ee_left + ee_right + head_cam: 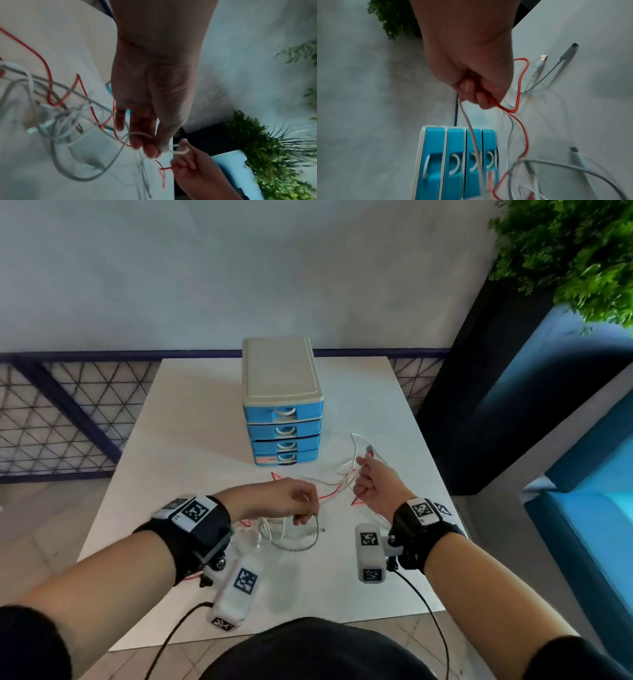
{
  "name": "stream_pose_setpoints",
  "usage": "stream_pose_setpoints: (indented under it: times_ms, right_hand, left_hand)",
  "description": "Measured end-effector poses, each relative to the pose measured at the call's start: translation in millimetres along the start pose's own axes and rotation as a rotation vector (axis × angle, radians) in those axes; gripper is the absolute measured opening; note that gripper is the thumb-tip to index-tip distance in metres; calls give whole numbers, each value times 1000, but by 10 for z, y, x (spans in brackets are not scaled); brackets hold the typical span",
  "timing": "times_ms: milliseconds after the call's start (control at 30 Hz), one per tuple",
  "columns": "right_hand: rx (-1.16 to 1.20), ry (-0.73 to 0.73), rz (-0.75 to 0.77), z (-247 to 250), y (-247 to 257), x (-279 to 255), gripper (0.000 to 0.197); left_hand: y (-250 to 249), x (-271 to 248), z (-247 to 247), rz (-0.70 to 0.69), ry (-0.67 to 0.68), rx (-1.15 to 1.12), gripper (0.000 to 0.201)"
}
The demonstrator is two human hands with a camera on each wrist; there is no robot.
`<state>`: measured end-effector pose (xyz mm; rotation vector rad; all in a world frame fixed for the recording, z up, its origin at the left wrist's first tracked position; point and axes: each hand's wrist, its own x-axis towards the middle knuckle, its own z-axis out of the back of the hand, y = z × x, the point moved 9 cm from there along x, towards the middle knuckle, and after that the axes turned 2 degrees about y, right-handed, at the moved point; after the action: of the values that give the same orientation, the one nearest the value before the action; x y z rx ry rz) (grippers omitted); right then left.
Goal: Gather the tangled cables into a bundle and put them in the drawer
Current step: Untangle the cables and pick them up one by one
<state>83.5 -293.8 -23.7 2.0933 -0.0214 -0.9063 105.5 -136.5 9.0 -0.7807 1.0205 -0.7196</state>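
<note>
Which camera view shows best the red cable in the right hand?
The right wrist view: the right hand grips the red cable, sharp and near. Head view shows it small; left wrist view shows a short blurred piece.

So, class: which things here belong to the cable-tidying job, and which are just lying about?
Job: red cable, white cables, braided cable, drawers, left hand, right hand.
About: table, plant, railing.
</note>
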Motion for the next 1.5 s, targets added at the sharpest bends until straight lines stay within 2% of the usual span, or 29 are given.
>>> stream_pose_setpoints:
  times_ms: [100, 200, 267, 300, 333, 400, 467, 600, 667, 733, 800, 933, 1067, 1200, 1367, 1433, 1500]
  right_hand:
    - [10, -28, 16, 60, 196, 91, 32]
    - [-19, 61, -18, -44, 226, 86, 30]
    - [-115, 128, -17, -178, 184, 28, 27]
    - [-185, 156, -7, -255, 158, -18, 26]
    - [-266, 178, 7, -335, 132, -73, 25]
    - [-449, 225, 51, -517, 85, -227, 25]
    - [-641, 290, 102, -708, 10, -397, 25]
    - [-837, 328, 159, -827, -107, -547, 32]
    - [-801, 240, 133, -707, -72, -520, 40]
    - [-746, 150, 82, -557, -29, -477, 46]
    - [-660, 157, 35, -500, -44, -432, 49]
    - [-384, 200, -19, -515, -38, -289, 31]
    - [53, 127, -99, -532, 112, -31, 33]
    - [165, 107, -89, -563, 355, 86, 38]
    - [234, 82, -34, -484, 442, 287, 40]
    - [219, 79, -7, -414, 490, 334, 39]
    - [186, 114, 10, -407, 509, 318, 39]
  left_hand:
    - [327, -265, 24, 75, 144, 96, 16]
    - [507, -401, 156, 159, 184, 219, 15]
    - [524, -416, 215, 214, 204, 284, 6]
    - [495, -391, 257, 231, 169, 284, 7]
    - [412, -346, 314, 229, 88, 217, 18]
    - [208, -193, 419, 190, -114, -61, 37]
    - [31, -41, 462, 187, -239, -278, 47]
    - [-65, 225, 400, 262, -269, -466, 25]
    - [-66, 269, 426, 292, -297, -404, 25]
    - [-80, 248, 530, 292, -371, -232, 22]
    - [-131, 223, 544, 254, -370, -83, 21]
    - [-266, 178, 257, 157, -165, -9, 12]
    - [-351, -10, -28, 94, 44, 132, 10]
    - [-217, -183, 73, 140, 85, 308, 17]
    - [289, -464, 205, 343, 372, 610, 20]
    - [510, -549, 326, 420, 365, 693, 18]
    - [604, -571, 491, 437, 260, 730, 13]
